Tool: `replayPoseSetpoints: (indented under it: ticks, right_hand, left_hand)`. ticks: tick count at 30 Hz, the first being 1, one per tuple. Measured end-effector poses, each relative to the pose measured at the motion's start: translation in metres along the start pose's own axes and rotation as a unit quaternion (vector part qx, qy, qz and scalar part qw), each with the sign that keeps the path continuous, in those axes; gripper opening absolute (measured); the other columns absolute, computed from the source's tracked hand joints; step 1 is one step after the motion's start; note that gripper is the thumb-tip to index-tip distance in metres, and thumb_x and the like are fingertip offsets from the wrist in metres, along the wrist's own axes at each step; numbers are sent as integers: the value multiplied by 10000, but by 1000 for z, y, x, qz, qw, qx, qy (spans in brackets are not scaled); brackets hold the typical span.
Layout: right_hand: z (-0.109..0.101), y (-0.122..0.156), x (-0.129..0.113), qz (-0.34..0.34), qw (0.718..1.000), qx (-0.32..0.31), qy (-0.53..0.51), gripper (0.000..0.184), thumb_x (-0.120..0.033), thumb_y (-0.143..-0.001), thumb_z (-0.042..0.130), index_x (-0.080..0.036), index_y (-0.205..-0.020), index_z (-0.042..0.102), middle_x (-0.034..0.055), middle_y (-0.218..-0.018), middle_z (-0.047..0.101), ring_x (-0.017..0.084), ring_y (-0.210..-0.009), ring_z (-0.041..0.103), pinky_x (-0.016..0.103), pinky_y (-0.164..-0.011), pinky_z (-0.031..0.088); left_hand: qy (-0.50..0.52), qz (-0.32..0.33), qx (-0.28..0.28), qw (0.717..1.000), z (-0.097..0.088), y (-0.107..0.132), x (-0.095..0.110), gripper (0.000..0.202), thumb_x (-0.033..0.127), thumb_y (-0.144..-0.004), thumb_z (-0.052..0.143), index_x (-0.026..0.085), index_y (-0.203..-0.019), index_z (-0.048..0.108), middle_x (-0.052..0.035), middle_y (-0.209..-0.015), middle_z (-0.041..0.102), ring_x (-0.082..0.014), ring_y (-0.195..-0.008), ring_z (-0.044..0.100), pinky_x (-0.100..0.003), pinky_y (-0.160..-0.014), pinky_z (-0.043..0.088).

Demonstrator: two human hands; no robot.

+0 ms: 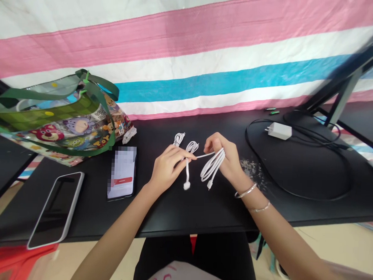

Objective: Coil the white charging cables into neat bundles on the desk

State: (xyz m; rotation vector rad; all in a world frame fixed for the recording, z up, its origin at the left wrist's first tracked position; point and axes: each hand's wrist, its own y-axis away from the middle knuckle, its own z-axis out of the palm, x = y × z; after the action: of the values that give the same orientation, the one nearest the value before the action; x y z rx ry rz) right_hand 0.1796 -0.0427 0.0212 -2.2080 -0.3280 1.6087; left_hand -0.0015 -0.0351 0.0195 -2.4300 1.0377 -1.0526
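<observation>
A white charging cable (212, 165) is bunched between the hands, its coil clamped by the curled fingers (212, 143) of the right hand (227, 160) so that the loops are kept together, while a taut strand is pinched by the closed fingers (182, 153) of the left hand (165, 170). Two further loops (191, 146) lie just beyond the left fingertips on a black desk (184, 213), with a plug end (186, 185) just below those fingers. Where the strand runs under the left fingers is hidden, and whether one cable or two is held cannot be made out; the screen of a smartphone (121, 172) left of the fingers is pixelated.
</observation>
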Motion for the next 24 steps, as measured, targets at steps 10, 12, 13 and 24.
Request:
replayPoseSetpoints:
  ticks: [10, 12, 13, 24]
  right_hand:
    - [5, 3, 0, 5, 997, -73, 37, 334, -469, -923, 364, -211, -799, 535, -24, -598, 579, 111, -520, 522, 234, -533, 382]
    - [5, 3, 0, 9, 997, -74, 29, 303, -437, -922, 369, -210, -808, 534, -27, -597, 574, 109, -522, 524, 232, -539, 387]
    - [5, 3, 0, 11, 997, -72, 20, 293, -428, -923, 369, -209, -817, 533, -28, -595, 570, 108, -521, 524, 231, -541, 391]
    - [8, 3, 2, 19, 995, -92, -29, 330, -497, -929, 350, -218, -854, 508, -29, -599, 570, 111, -517, 542, 234, -538, 413]
  left_hand:
    - [63, -178, -13, 982, -1, -2, 8, 160, 276, -840, 501, 236, -945, 616, 44, -615, 676, -150, -663, 653, -242, -688, 456]
    - [130, -214, -4, 968, -1, -4, 9, 124, 290, -823, 508, 228, -901, 582, 50, -584, 647, -146, -607, 645, -246, -665, 456]
    - [172, -232, 3, 957, -1, -5, 9, 113, 295, -813, 512, 223, -886, 562, 52, -573, 632, -144, -589, 640, -250, -658, 458]
    - [539, -370, 101, 750, 5, -13, 7, 194, 283, -700, 598, 214, -805, 450, 107, -447, 439, -107, -511, 501, -219, -562, 432]
